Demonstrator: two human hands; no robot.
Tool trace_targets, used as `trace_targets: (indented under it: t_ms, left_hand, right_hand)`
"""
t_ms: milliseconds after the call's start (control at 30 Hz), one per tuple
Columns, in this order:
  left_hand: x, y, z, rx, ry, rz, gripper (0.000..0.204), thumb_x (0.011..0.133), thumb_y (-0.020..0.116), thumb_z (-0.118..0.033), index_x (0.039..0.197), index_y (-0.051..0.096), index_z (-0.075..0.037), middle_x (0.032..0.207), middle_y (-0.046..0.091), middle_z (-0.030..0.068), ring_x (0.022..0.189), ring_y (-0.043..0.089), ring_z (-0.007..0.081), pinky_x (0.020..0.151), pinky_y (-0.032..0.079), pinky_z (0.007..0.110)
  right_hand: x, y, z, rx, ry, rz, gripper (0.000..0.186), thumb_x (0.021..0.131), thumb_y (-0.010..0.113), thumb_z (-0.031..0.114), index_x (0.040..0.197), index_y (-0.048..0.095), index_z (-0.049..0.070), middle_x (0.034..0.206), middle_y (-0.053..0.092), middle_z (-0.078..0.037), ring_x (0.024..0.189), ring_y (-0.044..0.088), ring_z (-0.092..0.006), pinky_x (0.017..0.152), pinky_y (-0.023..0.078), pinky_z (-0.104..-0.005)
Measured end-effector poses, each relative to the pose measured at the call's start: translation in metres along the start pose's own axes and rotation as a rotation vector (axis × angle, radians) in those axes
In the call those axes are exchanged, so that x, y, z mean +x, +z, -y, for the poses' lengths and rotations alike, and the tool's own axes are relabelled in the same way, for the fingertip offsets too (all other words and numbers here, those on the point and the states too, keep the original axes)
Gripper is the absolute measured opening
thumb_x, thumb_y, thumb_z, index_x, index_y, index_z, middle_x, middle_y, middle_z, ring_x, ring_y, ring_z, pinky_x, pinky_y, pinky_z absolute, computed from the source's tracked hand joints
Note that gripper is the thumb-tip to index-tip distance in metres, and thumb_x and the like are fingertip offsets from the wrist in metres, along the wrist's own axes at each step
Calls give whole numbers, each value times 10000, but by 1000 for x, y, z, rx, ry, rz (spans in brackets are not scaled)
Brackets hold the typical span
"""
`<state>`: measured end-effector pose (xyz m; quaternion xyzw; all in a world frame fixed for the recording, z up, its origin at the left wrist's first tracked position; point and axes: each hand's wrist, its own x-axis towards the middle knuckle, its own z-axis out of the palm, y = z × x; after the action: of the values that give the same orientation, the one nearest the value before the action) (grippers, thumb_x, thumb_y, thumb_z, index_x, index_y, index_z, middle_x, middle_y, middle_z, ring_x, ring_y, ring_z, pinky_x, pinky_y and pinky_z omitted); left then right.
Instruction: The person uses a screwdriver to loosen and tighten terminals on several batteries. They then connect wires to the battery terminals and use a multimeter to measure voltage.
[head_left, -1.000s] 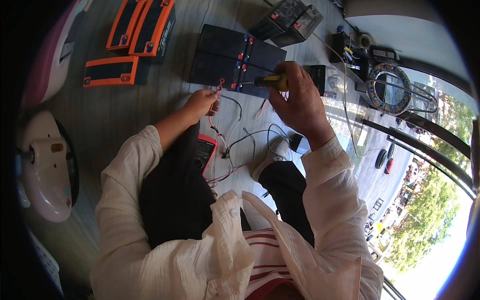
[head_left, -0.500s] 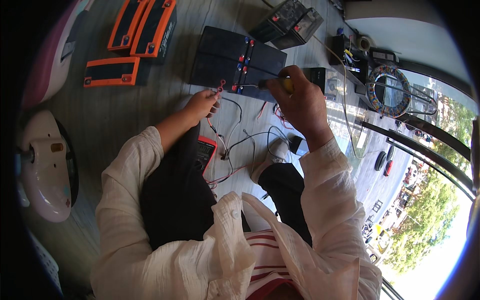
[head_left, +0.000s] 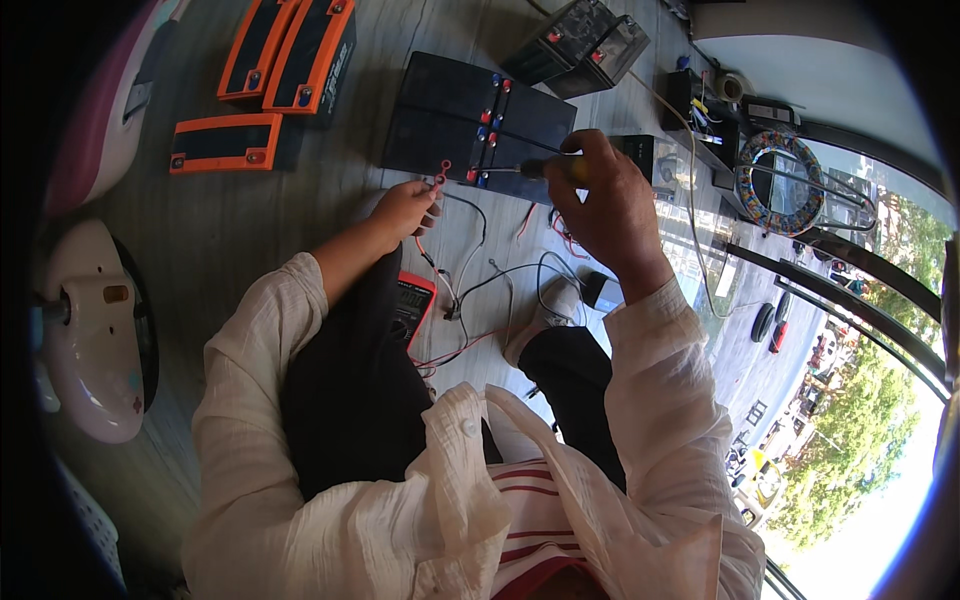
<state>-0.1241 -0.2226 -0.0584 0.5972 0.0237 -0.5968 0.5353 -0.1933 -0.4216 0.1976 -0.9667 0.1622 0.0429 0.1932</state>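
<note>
Black batteries (head_left: 430,140) lie together in a block on the floor, with red and blue terminals along their facing edges. My left hand (head_left: 408,208), closed, pinches a red lead with a ring end (head_left: 444,168) close to the block's near edge. In my right hand (head_left: 610,200) is a screwdriver (head_left: 533,169), its yellow handle mostly covered by my fingers. The thin shaft points left, its tip at the red and blue terminals (head_left: 476,177) nearest me. Whether the tip touches a screw is too small to tell.
A red multimeter (head_left: 413,305) lies by my left leg, with loose wires (head_left: 460,290) between my legs. Orange-and-black batteries (head_left: 225,145) stand at the far left, two dark batteries (head_left: 590,50) beyond the block. A cable (head_left: 697,230) runs along the right. A white-and-pink object (head_left: 95,330) stands left.
</note>
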Motion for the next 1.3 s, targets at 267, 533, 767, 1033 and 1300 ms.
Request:
trace_targets:
  t_ms: [267, 533, 767, 1033, 1300]
  left_hand:
    - [-1, -3, 3, -7, -2, -3, 243, 1025, 479, -287, 1159, 636, -158, 892, 629, -17, 736, 557, 90, 626, 454, 255]
    - [-1, -5, 4, -17, 0, -8, 221, 1017, 503, -296, 1128, 620, -145, 900, 637, -13, 741, 568, 92, 615, 453, 255]
    - [0, -5, 3, -6, 6, 2, 228, 1017, 502, -296, 1133, 622, -140, 892, 634, -16, 731, 565, 90, 612, 450, 253]
    - [-3, -5, 3, -3, 14, -2, 241, 1021, 495, -292, 1150, 637, -146, 890, 632, -21, 728, 560, 84, 613, 448, 254]
    - [0, -7, 7, -9, -7, -4, 236, 1019, 501, -299, 1143, 640, -155, 892, 635, -25, 730, 561, 85, 615, 453, 259]
  right_hand:
    - [3, -4, 13, 6, 202, 164, 343, 824, 726, 211, 1049, 557, 16, 986, 649, -208, 834, 693, -357, 668, 562, -412]
    - [2, -3, 14, -22, 81, 58, 317, 849, 717, 243, 1020, 560, 27, 876, 681, -184, 765, 705, -333, 643, 561, -412]
    - [0, 9, 0, -8, -249, -170, 344, 876, 708, 297, 1024, 539, 36, 815, 696, -187, 709, 708, -335, 606, 558, -415]
    - [0, 2, 9, -64, -53, -30, 344, 860, 711, 256, 1035, 522, 28, 901, 678, -215, 774, 704, -362, 637, 563, -407]
    - [6, -6, 21, 12, 236, 137, 321, 840, 717, 214, 1012, 528, 19, 949, 653, -223, 820, 695, -382, 628, 545, -440]
